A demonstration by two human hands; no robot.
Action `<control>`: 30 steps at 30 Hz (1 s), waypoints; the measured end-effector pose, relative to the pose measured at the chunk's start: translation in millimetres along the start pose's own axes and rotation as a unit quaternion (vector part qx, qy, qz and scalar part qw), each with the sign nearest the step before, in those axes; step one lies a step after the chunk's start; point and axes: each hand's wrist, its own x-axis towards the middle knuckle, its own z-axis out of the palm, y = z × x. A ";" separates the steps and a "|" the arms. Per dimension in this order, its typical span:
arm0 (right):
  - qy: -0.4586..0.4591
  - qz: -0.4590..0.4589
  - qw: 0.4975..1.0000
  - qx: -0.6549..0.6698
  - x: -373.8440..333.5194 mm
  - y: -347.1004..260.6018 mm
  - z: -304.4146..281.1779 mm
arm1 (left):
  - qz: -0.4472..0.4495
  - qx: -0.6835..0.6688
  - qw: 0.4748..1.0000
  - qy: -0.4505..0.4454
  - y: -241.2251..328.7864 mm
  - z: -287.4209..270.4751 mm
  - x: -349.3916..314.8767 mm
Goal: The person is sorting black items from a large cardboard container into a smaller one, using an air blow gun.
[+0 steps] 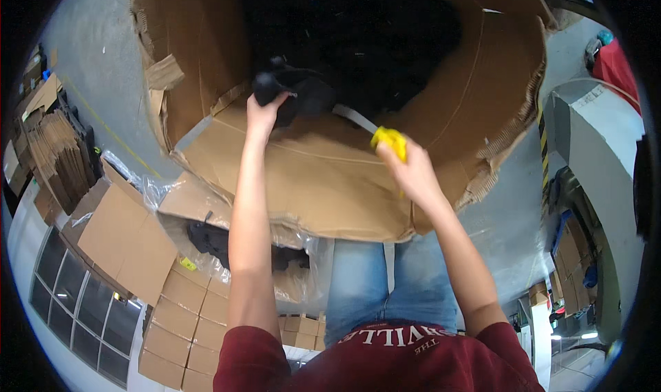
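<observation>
My left hand (261, 118) is closed on a bunched black cloth item (303, 94), lifted over the near part of a large cardboard box (323, 189). A small pale mark shows on the cloth. My right hand (416, 171) grips a yellow-handled tool (391, 142). From its handle a pale, narrow, blade-like strip (355, 118) points up and left toward the cloth; motion blur hides its exact kind. Dark material (351, 34) fills the deeper part of the box, its pieces hard to tell apart.
The big box has torn, ragged edges. Left of my legs, a smaller open carton (186, 209) lined with clear plastic holds black items (213, 244). Stacked cartons (182, 316) and flattened cardboard (58, 147) stand farther left. A grey-white rounded structure (595, 127) is at the right.
</observation>
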 end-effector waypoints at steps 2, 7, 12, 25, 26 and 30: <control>0.040 -0.069 0.996 -0.027 -6.6 4.9 -1.7 | 0.022 -0.040 0.996 0.073 3.6 10.7 -13.7; 0.009 -0.052 0.998 -0.032 -22.6 -3.7 -10.1 | -0.124 -0.365 0.913 0.134 -8.2 24.6 -19.2; -0.074 -0.004 0.992 0.098 -23.5 -5.9 -20.4 | -0.183 -0.563 0.645 -0.483 -61.6 -6.3 -14.7; -0.151 0.039 0.983 0.092 -11.3 -3.8 -66.2 | -0.262 -0.328 0.908 0.005 -45.8 -174.7 -291.0; -0.160 0.032 0.977 0.136 -11.9 -4.1 -63.1 | -0.269 -0.207 0.934 0.115 -55.9 -209.8 -326.6; -0.162 0.050 0.965 0.199 -2.6 7.6 -61.3 | -0.543 0.061 0.810 0.213 -20.3 -235.0 -356.8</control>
